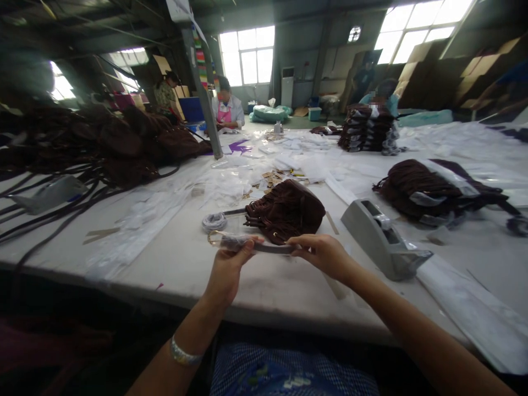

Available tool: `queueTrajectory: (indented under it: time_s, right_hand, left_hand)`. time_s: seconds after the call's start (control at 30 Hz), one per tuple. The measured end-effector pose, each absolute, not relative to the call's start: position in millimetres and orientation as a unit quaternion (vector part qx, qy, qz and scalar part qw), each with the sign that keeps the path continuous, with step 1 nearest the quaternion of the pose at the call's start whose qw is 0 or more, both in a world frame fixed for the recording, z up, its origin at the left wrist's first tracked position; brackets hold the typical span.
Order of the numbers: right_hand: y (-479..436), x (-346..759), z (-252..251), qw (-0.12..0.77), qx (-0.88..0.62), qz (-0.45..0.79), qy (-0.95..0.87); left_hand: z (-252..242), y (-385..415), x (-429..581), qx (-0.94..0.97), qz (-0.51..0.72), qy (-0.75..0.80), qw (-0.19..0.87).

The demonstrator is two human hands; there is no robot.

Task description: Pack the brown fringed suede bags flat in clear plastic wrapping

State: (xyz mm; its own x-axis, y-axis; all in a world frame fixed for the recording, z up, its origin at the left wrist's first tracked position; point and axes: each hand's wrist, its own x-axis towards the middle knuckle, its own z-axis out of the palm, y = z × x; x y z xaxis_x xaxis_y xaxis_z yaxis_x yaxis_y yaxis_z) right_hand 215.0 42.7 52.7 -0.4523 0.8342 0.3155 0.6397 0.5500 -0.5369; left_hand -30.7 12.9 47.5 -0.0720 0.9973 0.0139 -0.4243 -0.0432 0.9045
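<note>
My left hand (228,268) and my right hand (322,253) both pinch a brown bag strap (268,247), part of it wrapped in clear film, and hold it level just above the white table (173,264). The strap ends in a gold ring (214,238) to the left of my left hand. Right behind it lies a dark brown fringed bag (284,212). A coil of white cord (214,221) sits left of the bag.
A grey tape dispenser (381,236) stands to the right of my hands. Piles of brown bags lie at the left (124,143), at the right (429,190) and further back (365,129). Clear plastic sleeves and paper tags are scattered mid-table. Other people work at the far end.
</note>
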Motion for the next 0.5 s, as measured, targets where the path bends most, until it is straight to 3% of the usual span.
queueTrajectory:
  time_s: [0.27,0.5]
  right_hand:
    - [27.6,187.6,63.9,0.294,-0.382,0.193,-0.855]
    - [24.1,196.8,64.1,0.332,-0.423,0.204,-0.818]
  left_hand:
    - [52.4,9.1,-27.7,0.410,0.583,0.418,0.563]
    - [61.0,8.5,-49.1,0.393,0.607,0.430,0.541]
